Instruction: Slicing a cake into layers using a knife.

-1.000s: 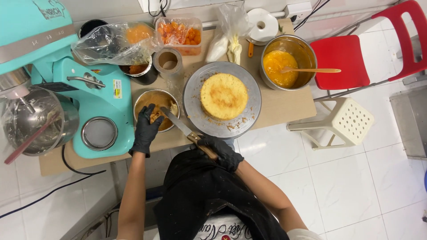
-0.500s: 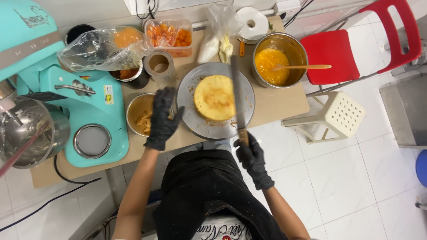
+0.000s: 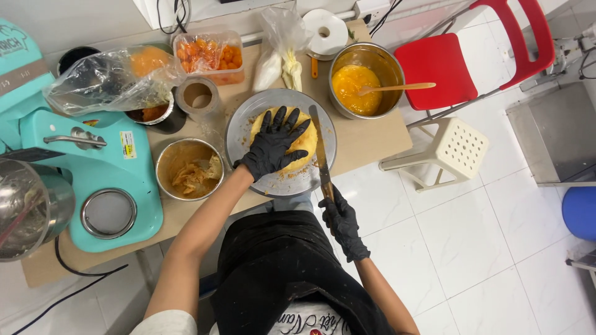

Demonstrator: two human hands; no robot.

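The left hand (image 3: 272, 144), in a black glove, lies flat with fingers spread on top of the round yellow cake (image 3: 303, 141), pressing on it rather than gripping it. The cake sits on a round metal plate (image 3: 245, 127) near the middle of the surface (image 3: 372, 139), close to its near edge, with crumbs scattered on the plate around it. The right hand (image 3: 340, 218), also gloved in black, is clenched around the wooden handle of a long knife (image 3: 319, 149); the hand hovers just off the near edge of the surface, while the blade reaches over the plate and lies along the right side of the cake, right against it.

Just left of the plate stands a small metal bowl (image 3: 189, 169) with brownish scraps in it. Farther left, a turquoise stand mixer (image 3: 93, 180) fills the left end of the surface, its steel mixing bowl (image 3: 28, 208) at the far left. Toward the far edge lie a crumpled clear plastic bag (image 3: 105, 80), a clear tub of orange pieces (image 3: 210, 57) and a roll of tape (image 3: 197, 95). At the right far corner a metal pot (image 3: 366, 77) holds orange cream, with a wooden spoon (image 3: 397, 87) resting in it. A red chair (image 3: 447, 65) and a white stool (image 3: 450, 149) stand on the tiled floor beyond the right edge.
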